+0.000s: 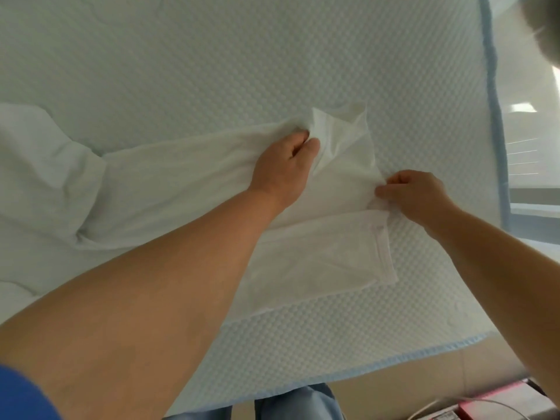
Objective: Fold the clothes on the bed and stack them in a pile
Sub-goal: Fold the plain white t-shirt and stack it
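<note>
- The bed (212, 71) fills most of the view: a pale mattress with a raised dotted quilting, bare across its far half.
- Blue piping (492, 95) runs down the mattress's right edge and along its near edge at the bottom of the frame.
- A white garment (181, 177) lies flat on the near part of the bed, stretching from the left side to right of centre.
- Its right end is partly folded: one flap stands lifted and creased near the middle, and a lower layer with a stitched hem (385, 253) lies flat on the mattress, close to the near edge.
- The left hand (285, 165) rests on the garment with fingers curled, pinching a fold of cloth at the base of the lifted flap.
- The right hand (415, 195) pinches the garment's right edge between thumb and fingers, just above the hem.
- More white cloth (39, 165), rumpled, lies on the bed at the left, touching the garment.
- Beyond the right edge is a bright, blurred room area; what it holds cannot be told.
- Below the near edge are pale floor (409, 386), blue trousers (303, 404), and a red object (497, 404) with a white cable at lower right.
- A blue sleeve (21, 395) shows at lower left.
</note>
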